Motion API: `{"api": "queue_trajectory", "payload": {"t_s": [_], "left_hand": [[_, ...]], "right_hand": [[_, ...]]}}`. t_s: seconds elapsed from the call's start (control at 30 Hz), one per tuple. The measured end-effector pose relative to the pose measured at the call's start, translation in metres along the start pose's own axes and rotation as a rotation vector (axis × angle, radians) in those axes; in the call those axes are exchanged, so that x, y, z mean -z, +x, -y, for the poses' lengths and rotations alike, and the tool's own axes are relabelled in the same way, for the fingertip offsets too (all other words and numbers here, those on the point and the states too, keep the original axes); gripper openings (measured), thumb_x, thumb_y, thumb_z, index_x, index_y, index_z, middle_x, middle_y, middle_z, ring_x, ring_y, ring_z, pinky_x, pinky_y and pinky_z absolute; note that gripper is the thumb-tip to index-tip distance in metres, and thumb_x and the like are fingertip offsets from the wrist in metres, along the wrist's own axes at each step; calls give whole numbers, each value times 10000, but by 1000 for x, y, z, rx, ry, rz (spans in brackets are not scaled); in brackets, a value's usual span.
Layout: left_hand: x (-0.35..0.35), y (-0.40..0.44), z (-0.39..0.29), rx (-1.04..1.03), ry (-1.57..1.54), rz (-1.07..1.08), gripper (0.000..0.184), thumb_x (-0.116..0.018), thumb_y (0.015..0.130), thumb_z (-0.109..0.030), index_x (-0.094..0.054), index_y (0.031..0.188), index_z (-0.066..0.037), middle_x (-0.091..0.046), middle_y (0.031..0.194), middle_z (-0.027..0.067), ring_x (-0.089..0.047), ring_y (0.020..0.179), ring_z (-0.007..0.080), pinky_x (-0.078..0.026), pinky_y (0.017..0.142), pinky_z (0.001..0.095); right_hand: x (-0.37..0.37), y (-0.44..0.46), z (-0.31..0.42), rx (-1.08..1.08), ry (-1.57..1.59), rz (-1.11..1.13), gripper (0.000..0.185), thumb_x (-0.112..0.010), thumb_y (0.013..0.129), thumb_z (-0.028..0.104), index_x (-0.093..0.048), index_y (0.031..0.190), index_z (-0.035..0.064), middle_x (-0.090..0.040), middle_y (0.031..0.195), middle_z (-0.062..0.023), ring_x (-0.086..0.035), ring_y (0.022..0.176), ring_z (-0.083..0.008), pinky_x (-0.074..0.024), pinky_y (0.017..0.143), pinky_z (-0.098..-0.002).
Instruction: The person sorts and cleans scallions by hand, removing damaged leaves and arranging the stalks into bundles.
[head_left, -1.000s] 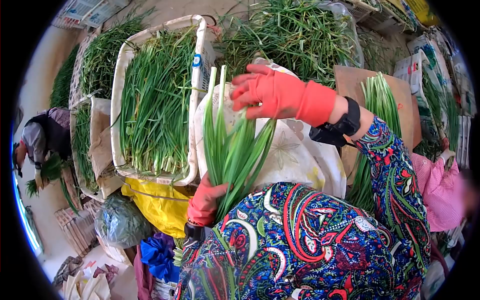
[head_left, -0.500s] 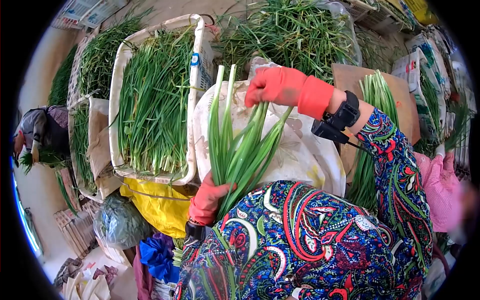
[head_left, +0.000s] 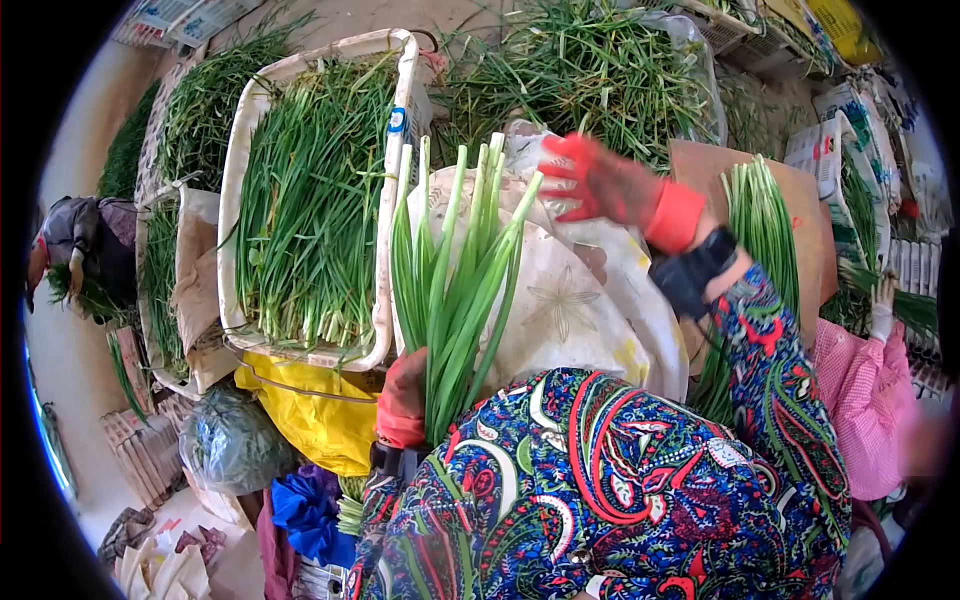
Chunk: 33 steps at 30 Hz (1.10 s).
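My left hand, in a red glove, is closed round the lower leafy part of a bunch of green stalks, whose pale ends point up. My right hand, also red-gloved and slightly blurred, has its fingers spread just right of the pale ends, holding nothing. Behind the bunch a pale stained cloth is draped. Left of it stands a white crate filled with green stalks. To the right, another bundle of stalks lies on a brown board.
A loose heap of greens lies at the top. A yellow bag and a clear bag of greens are at lower left. One person in pink holds greens at the right; another person is bent over at the far left.
My right hand has let go of the stalk tips, opened and moved right. The bunch in my left hand now shows more pale ends together. The person in pink has moved an arm.
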<state>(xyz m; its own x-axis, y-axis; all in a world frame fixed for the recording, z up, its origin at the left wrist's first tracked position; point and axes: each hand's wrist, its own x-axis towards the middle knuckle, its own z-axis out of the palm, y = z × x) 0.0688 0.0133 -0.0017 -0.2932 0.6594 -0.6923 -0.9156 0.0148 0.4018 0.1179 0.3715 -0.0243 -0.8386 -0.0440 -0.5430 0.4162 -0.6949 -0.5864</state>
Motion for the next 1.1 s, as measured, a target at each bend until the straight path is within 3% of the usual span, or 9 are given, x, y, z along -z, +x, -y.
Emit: {"api": "queue_trajectory", "payload": {"t_s": [0.13, 0.23, 0.4, 0.53, 0.6, 0.83, 1.03, 1.07, 1.1], "left_hand": [[-18, -2, -2, -8, -35, 59, 508, -573, 768, -342, -461, 1124, 1, -571, 983, 113, -572, 820, 219, -467, 722, 331], [-30, 3, -6, -114, 113, 271, 648, -675, 693, -276, -376, 1195, 2, -559, 999, 134, -568, 863, 234, -464, 754, 336], [-26, 4, -4, -57, 227, 154, 611, -655, 655, -204, -397, 1166, 12, -559, 977, 200, -579, 839, 283, -480, 738, 366], [-33, -1, -8, -70, 107, 144, 572, -602, 659, -185, -406, 1160, 9, -556, 986, 200, -585, 820, 329, -493, 729, 419], [-43, -4, -13, -57, 35, 160, 563, -600, 658, -192, -411, 1151, 2, -559, 966, 194, -588, 787, 339, -504, 697, 440], [-29, 3, -5, -38, 48, 199, 570, -602, 671, -196, -389, 1162, 0, -558, 938, 197, -591, 768, 338, -506, 685, 432], [-41, -5, -15, -48, 71, 114, 568, -577, 677, -167, -381, 1177, 17, -558, 957, 201, -589, 789, 330, -498, 710, 422], [-43, -4, -18, -37, 112, 110, 553, -568, 683, -166, -387, 1170, 23, -560, 958, 201, -589, 790, 326, -495, 719, 415], [-44, -3, -20, -24, 154, 101, 538, -559, 690, -164, -394, 1164, 29, -561, 959, 202, -590, 790, 321, -492, 729, 407]], "right_hand": [[-65, 5, -13, 120, 48, 210, 609, -611, 752, 359, -347, 1265, 163, -470, 1154, -23, -491, 1020, -152, -401, 851, -295], [-81, 13, -1, 327, -345, -50, 463, -616, 748, 193, -455, 1165, 75, -564, 934, -15, -525, 849, -98, -408, 739, -238], [-95, 24, 9, 409, -375, -13, 174, -622, 719, 190, -604, 824, 53, -577, 716, -10, -528, 629, -92, -398, 575, -220], [-87, 32, 19, 269, -373, -7, 246, -617, 723, 302, -615, 814, 74, -579, 692, 2, -517, 596, -81, -375, 540, -206], [-52, 89, 28, 194, -304, -129, 345, -614, 735, 360, -579, 933, 79, -598, 833, -38, -559, 717, -119, -435, 628, -237], [-5, 73, 75, 386, -58, -188, 347, -612, 740, 388, -559, 965, 130, -566, 848, -3, -513, 743, -96, -415, 666, -242], [-8, 37, -30, 263, 308, 369, 352, -611, 744, 412, -542, 994, 173, -539, 860, 27, -473, 766, -77, -398, 698, -245], [-39, 25, -38, 72, 210, 92, 386, -602, 753, 431, -519, 1033, 179, -550, 873, 23, -505, 802, -100, -415, 739, -259], [-57, 24, -37, 154, 202, 138, 388, -601, 761, 407, -515, 1037, 148, -556, 919, -14, -521, 852, -132, -425, 774, -296]]}}
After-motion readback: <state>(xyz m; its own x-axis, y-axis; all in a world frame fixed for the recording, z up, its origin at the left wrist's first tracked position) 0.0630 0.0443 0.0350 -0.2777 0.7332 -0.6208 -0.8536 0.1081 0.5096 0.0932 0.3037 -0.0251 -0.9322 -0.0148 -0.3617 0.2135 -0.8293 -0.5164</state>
